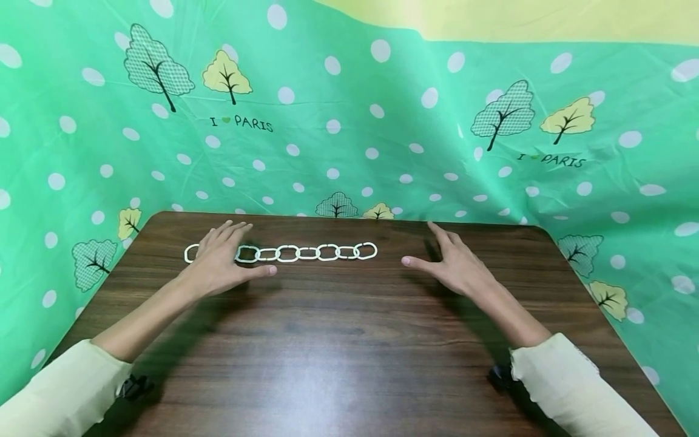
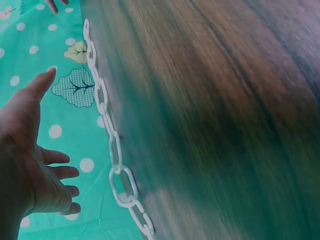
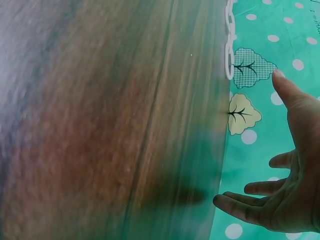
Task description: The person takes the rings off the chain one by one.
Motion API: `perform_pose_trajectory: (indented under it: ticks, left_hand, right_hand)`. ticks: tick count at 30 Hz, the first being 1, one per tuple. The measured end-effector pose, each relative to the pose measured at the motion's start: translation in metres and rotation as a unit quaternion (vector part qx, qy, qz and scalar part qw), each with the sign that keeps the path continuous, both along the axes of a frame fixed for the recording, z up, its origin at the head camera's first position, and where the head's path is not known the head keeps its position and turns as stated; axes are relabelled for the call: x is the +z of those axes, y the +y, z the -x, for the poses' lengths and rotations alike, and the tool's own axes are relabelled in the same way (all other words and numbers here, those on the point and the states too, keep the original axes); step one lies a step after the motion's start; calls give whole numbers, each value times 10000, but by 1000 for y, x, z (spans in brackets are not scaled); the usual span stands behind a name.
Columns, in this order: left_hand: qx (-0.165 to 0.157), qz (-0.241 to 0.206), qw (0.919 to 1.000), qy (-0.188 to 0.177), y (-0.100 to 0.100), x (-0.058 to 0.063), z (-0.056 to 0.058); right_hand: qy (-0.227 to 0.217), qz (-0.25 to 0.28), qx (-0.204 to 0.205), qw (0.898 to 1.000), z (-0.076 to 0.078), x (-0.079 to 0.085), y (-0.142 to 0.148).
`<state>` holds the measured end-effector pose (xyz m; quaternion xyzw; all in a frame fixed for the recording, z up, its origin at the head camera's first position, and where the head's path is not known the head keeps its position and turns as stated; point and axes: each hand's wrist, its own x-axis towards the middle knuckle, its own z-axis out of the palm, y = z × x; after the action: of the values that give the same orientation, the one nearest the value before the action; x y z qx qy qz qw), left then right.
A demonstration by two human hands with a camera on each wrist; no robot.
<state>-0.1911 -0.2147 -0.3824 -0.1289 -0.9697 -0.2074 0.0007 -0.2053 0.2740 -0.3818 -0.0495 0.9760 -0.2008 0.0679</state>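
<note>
A white chain (image 1: 288,253) of several large oval links lies stretched out in a line across the far part of the brown table. Over its left part hovers my left hand (image 1: 221,261), fingers extended and thumb pointing right, hiding some links in the head view. The left wrist view shows that hand (image 2: 35,150) apart from the chain (image 2: 116,150), holding nothing. Farther right, my right hand (image 1: 455,264) is held above the table with fingers spread and nothing in them. A gap separates it from the chain's right end link (image 1: 367,250).
The dark wood-grain table (image 1: 327,340) has rounded far corners. Behind and beside it hangs a green cloth (image 1: 306,158) with white dots and printed trees, topped by a yellow band (image 1: 519,21). Dark devices sit at both wrists, below the cream sleeves (image 1: 71,382).
</note>
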Motion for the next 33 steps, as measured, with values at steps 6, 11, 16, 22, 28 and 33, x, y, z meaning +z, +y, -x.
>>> perform_pose_trajectory:
  ticks: [6, 11, 16, 22, 28, 33]
  left_hand:
    - [-97, -131, 9999, -10, 6, 2, 1]
    - [-119, -224, 9997, -34, 13, 3, 1]
    - [-174, -235, 9996, -56, 19, 2, 4]
    - [-63, -341, 9991, -257, 27, -1, 7]
    - [-173, -389, 9989, -184, 34, -2, 10]
    - [-250, -298, 9991, -148, 39, -3, 11]
  right_hand:
    - [-11, 25, 27, 10000, 0, 0, -6]
    - [-38, 42, 71, 10000, 0, -2, -10]
    - [-13, 95, 71, 9999, 0, -4, -12]
    - [-5, 181, 112, 9998, -1, -4, -14]
    - [-44, 252, 149, 9996, -2, -1, -17]
    - [-9, 271, 175, 9995, -2, -1, -18]
